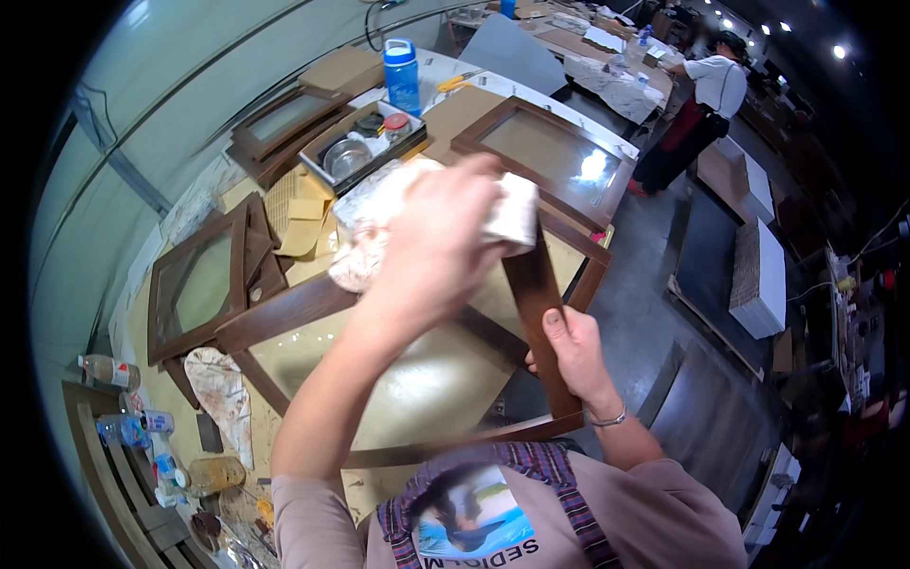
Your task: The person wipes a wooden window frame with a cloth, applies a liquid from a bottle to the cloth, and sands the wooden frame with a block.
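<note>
A dark brown wooden frame (536, 303), with what looks like a glass pane inside it, is tilted up in front of me over the work table. My right hand (576, 353) grips its right-hand rail, thumb on the near face and fingers behind. My left hand (445, 220), smeared by motion, is closed on a white cloth (515, 211) at the upper end of that rail. Stained folds of cloth (358, 264) hang below the left wrist. The hand covers the frame's far corner.
More glazed brown frames (201, 284) lie at the left and back. Behind my left hand are a tray (365, 142) with jars, tan sandpaper sheets (305, 213) and a blue bottle (402, 81). A stained rag (220, 394) and bottles (216, 476) are at left. Another person (706, 95) stands far right.
</note>
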